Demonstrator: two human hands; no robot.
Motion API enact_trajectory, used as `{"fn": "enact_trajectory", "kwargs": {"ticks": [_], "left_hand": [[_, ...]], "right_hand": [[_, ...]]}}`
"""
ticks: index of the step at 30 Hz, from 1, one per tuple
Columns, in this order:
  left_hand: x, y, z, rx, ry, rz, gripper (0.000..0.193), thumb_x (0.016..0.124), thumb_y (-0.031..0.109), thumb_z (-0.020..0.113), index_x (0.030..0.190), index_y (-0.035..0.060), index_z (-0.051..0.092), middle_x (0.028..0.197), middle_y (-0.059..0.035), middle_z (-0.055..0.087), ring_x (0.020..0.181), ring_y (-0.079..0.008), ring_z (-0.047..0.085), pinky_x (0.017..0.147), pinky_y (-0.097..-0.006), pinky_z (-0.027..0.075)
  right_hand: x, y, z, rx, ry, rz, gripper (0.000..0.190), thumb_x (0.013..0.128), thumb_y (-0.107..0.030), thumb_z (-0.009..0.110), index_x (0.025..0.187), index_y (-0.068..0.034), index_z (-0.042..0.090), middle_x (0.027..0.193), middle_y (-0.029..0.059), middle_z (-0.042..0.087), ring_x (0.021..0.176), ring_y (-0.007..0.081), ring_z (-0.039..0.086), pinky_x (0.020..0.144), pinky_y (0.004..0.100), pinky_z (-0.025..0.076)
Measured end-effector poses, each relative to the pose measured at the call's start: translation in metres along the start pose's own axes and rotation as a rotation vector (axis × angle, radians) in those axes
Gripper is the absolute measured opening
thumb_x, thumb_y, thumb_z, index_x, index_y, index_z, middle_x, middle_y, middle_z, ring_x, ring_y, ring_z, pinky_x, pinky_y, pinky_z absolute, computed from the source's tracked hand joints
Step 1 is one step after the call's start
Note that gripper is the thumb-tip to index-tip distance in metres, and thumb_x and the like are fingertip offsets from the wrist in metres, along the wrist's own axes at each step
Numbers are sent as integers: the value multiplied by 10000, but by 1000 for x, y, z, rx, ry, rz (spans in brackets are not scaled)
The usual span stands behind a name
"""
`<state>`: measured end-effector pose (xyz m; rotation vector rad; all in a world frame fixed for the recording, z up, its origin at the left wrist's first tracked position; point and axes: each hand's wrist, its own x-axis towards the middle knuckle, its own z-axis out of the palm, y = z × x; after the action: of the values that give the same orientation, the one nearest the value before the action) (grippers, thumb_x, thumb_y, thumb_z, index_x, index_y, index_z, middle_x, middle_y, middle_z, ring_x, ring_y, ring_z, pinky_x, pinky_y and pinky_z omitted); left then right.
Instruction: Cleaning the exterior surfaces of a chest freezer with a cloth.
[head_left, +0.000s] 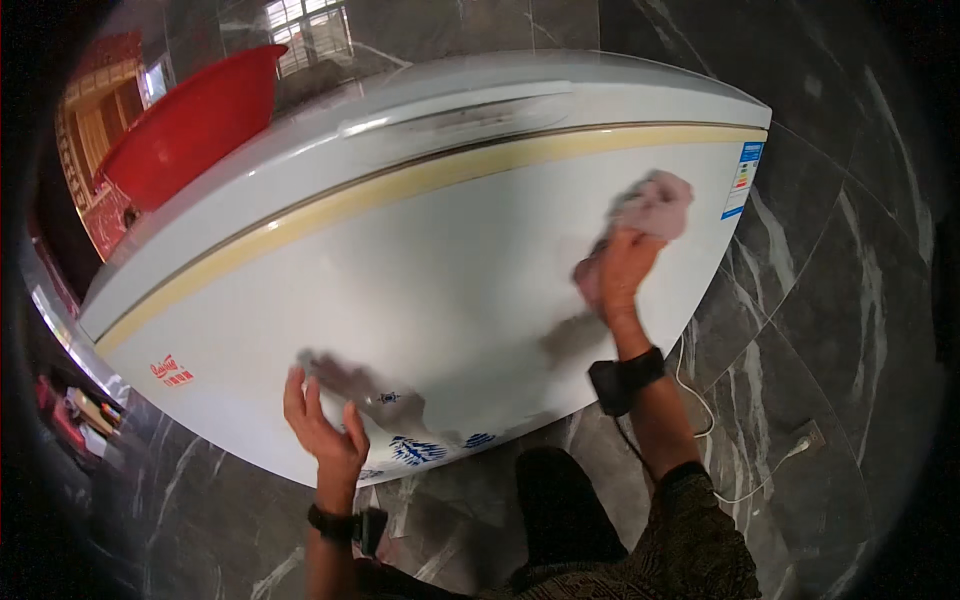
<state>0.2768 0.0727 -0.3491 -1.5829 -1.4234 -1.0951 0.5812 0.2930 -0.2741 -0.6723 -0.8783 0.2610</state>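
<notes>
Before me stands a white chest freezer (420, 285) with a pale yellow strip (420, 180) under its lid (645, 97). My right hand (626, 270) holds a pink cloth (660, 206) against the right part of the front panel. The cloth is bunched, and part of it hangs below my palm; it looks slightly blurred. My left hand (322, 424) is at the lower left of the panel, empty, its fingers apart. Whether its fingertips touch the panel I cannot tell. Blue printed motifs (418, 450) decorate the panel's lower edge.
A red plastic basin (202, 127) rests on the lid at the left. A white cord (709, 412) runs along the right to a plug in a wall socket (810, 442). Grey marble-patterned tiles (817, 300) surround the freezer. An energy label (742, 180) sticks near the right edge.
</notes>
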Motion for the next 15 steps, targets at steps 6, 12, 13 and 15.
{"fn": "enact_trajectory", "kwargs": {"ticks": [6, 12, 13, 15], "left_hand": [[108, 22, 47, 164, 33, 327, 529, 836, 241, 568, 1257, -35, 403, 1373, -295, 322, 1300, -457, 272, 1055, -600, 162], [107, 20, 68, 330, 16, 298, 555, 860, 295, 514, 1290, -24, 368, 1435, -272, 236, 1342, -437, 203, 1082, -593, 64], [107, 21, 69, 348, 33, 297, 598, 871, 308, 492, 1343, -21, 329, 1443, -273, 219, 1345, -435, 197, 1084, -589, 59], [107, 20, 67, 384, 44, 312, 624, 905, 333, 426, 1393, -15, 254, 1453, -265, 198, 1351, -425, 188, 1086, -585, 61]], "right_hand": [[-58, -54, 67, -206, -396, -809, 536, 722, -305, 638, 1167, -40, 504, 1212, 215, 417, 1150, 402, 371, 985, 607, 253], [-15, -54, 65, -366, -519, -1242, 417, 717, -362, 615, 1094, -190, 570, 1131, 98, 479, 1088, 306, 422, 989, 636, 251], [1, -44, 55, -363, -551, -1188, 411, 707, -353, 626, 1076, -181, 569, 1099, 97, 483, 1065, 313, 434, 990, 620, 260], [37, -20, 33, -319, -563, -951, 393, 688, -318, 639, 1038, -154, 566, 1080, 111, 495, 1039, 342, 454, 981, 583, 289]]}}
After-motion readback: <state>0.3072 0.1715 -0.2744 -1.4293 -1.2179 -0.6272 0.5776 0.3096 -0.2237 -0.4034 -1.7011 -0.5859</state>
